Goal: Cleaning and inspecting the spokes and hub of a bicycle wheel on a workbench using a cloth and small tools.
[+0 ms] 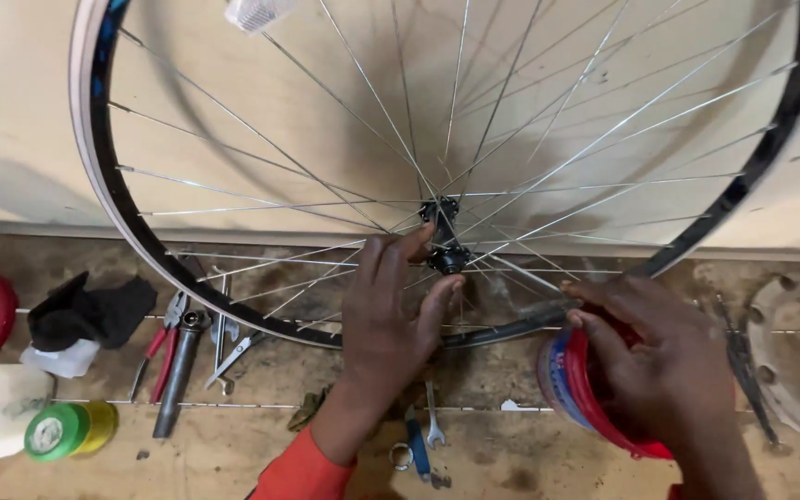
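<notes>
— What is lying on the floor?

— A worn, stained wooden floor (233,454) is running up to a pale wall (11,111). Pliers (161,344), wrenches (233,350), tape rolls (71,431) and a black rag (90,310) are lying left.

— And the hands?

— The left hand (386,319) is pinching the hub (443,236) of the upright wheel (122,199), standing against the wall. The right hand (664,356) is clamping a red tub (571,380), fingers curling over its rim.
</notes>
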